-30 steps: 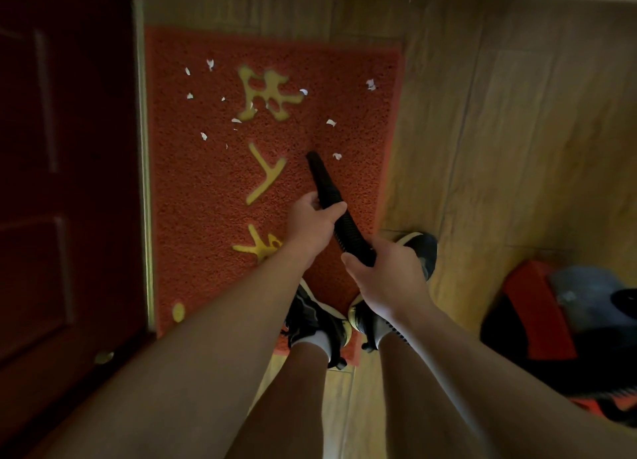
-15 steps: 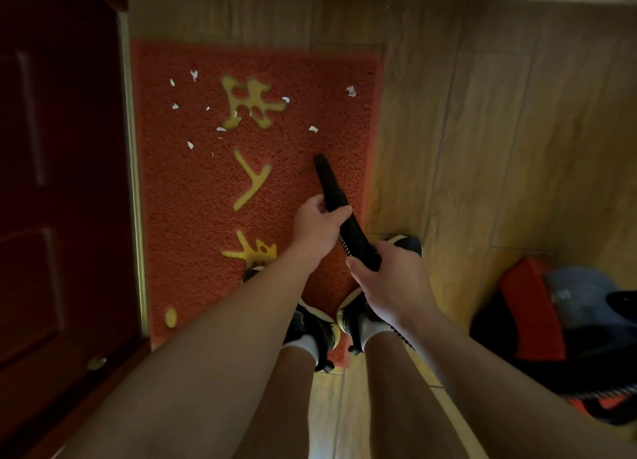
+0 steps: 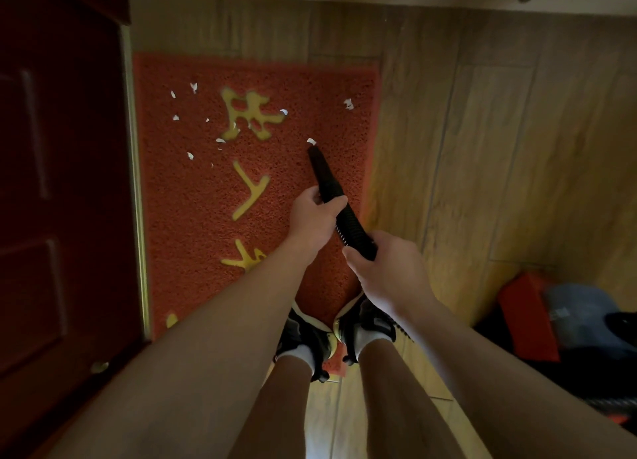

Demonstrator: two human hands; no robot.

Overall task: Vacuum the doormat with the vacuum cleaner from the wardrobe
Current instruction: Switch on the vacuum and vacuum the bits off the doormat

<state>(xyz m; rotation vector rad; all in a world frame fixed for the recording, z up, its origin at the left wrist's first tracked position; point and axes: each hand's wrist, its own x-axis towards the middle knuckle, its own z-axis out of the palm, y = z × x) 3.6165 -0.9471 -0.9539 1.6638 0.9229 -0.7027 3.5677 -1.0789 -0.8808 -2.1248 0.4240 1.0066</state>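
Hose [image 3: 325, 176] gripped by left hand [image 3: 312, 219] ahead of right hand [image 3: 386, 269], tip over doormat [image 3: 206, 200]

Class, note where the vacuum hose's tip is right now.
In the head view, the vacuum hose ends over the red doormat, right of centre, just short of a white scrap and ahead of the left hand.

Single head-worn view, wide-angle, facing steeply down from standing height onto doormat [image 3: 193, 217] and wooden floor [image 3: 482, 148]; edges dark, lower right corner possibly vacuum cleaner [image 3: 582, 317].
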